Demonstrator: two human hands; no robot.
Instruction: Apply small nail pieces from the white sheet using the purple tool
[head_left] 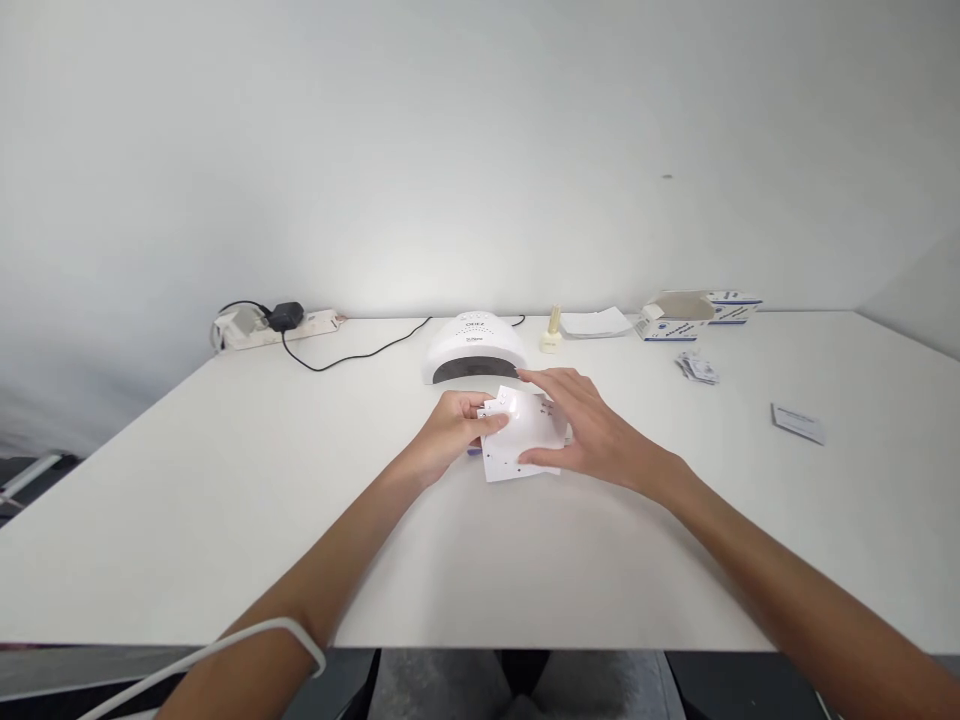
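A small stack of glossy white cards (525, 430) with small dark marks is up in front of me, its pieces slightly fanned. My left hand (454, 430) pinches the left side, thumb on the front. On the right side, my right hand (592, 430) curves round the cards, thumb across their lower front and fingers by the top edge. Something bluish peeks out below my left fingers, too little of it to name. Just behind the cards stands a white nail lamp (476, 345) with a dark front opening.
A nail polish bottle (551, 333) and a pile of white sheets (596, 323) stand at the back. Further right are an opened box (676, 316), small packets (697, 368) and a grey-white packet (796, 423). A power strip (322, 323) with a black adapter (286, 316) lies back left. A white cable (247, 632) crosses my left forearm.
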